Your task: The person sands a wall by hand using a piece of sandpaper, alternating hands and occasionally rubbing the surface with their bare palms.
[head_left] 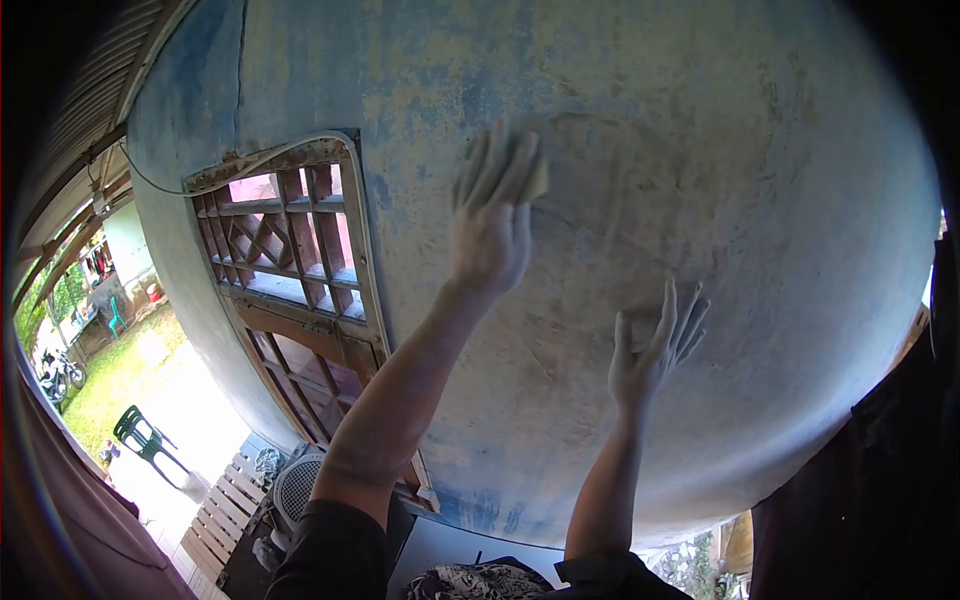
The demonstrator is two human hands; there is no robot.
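Observation:
Blurred by motion, my left hand (490, 215) presses high on the worn blue-grey wall (780, 220). Under its fingers is a pale yellowish flat piece that looks like sandpaper (540, 182), mostly hidden by the hand. Lower and to the right, my right hand (655, 345) rests against the wall with its fingers spread and nothing in it. Pale dust coats both hands. Around them the wall is patchy, with flaking paint and brownish scuffed areas.
Left of my arms is a wooden lattice window frame (285, 240) with a cable (250, 160) along its top. Below stand a slatted wooden bench (220, 520), a round-grilled speaker (297, 487) and a white surface (460, 545). A green chair (148, 440) is outside.

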